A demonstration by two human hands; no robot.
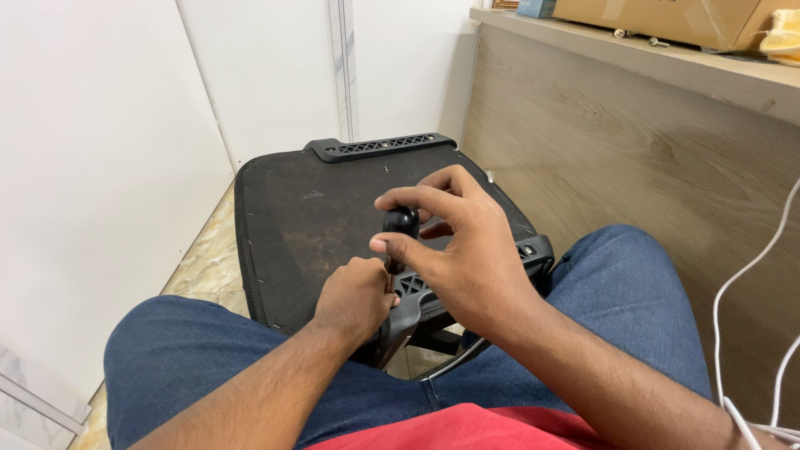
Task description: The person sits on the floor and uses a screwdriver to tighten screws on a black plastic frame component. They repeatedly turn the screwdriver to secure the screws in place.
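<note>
Black-handled tool [401,222] pinched in right hand [467,258], left hand [358,296] fisting round its shaft; below, black chair seat [317,208] lying between white wall [92,150] and wooden panel [617,142].

The floor [204,267] is pale marbled tile, showing along the left edge of the seat [317,225], which rests on it, tilted up against the person's knees. To the right stands a wooden tabletop [633,54]; on it, toward its far edge, lie a cardboard box [667,18], a blue box [536,7] and a yellow cloth [783,37].
</note>
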